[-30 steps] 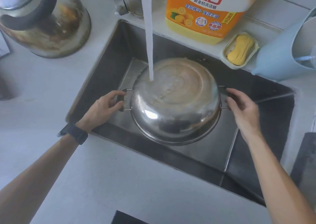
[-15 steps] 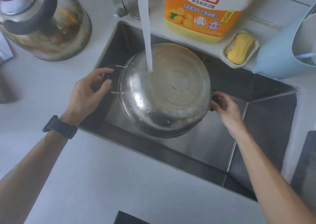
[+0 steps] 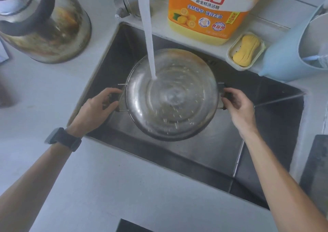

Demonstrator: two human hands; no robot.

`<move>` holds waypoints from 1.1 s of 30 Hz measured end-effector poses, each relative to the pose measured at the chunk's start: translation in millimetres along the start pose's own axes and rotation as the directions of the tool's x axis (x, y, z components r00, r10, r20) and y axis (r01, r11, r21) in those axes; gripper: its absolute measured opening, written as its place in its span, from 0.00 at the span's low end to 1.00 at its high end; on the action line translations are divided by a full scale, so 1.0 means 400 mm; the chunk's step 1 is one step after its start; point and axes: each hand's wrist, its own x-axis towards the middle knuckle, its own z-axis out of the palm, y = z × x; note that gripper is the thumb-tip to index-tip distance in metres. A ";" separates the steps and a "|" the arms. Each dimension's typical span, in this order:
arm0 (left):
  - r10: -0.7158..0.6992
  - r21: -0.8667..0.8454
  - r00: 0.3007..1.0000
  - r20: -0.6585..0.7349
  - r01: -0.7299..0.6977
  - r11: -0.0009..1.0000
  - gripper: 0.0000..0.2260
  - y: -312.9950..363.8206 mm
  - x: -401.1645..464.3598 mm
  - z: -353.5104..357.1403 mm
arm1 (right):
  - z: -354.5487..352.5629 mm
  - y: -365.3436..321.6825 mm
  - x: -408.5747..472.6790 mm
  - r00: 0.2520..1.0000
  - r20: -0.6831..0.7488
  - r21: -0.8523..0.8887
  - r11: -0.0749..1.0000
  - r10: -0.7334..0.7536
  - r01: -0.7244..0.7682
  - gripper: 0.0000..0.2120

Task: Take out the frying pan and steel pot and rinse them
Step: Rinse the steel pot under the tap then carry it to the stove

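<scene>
The steel pot (image 3: 171, 97) is upside down over the sink (image 3: 204, 153), between the left hand (image 3: 99, 107) and right hand (image 3: 238, 105). Behind the sink stand the detergent bottle (image 3: 211, 13) and soap dish (image 3: 245, 51); a kettle (image 3: 44, 22) stands on the worktop (image 3: 35, 93), left.

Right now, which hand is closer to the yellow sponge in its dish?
Right. The right hand grips the steel pot's right handle, below and slightly left of the sponge. The left hand holds the opposite handle, across the pot.

"立白" on orange detergent bottle (image 3: 211, 13)
</scene>
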 end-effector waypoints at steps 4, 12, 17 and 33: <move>0.017 0.010 0.998 -0.057 -0.017 1.000 0.15 -0.001 -0.002 0.004 | 0.000 -0.001 -0.001 1.000 0.006 0.007 1.000 -0.013 0.013 0.13; 0.041 -0.062 0.983 -0.177 -0.053 0.997 0.13 -0.014 0.011 -0.039 | 0.044 0.030 0.005 0.996 0.078 0.046 0.998 0.044 -0.048 0.10; 0.002 -0.162 0.987 -0.158 -0.028 0.986 0.12 -0.036 0.020 -0.058 | 0.061 0.025 0.004 0.992 0.087 0.049 0.994 0.093 -0.098 0.09; -0.162 -0.220 0.987 0.001 0.158 0.963 0.14 -0.027 0.007 0.055 | 0.004 -0.103 0.005 0.990 -0.032 0.066 0.988 -0.138 0.140 0.13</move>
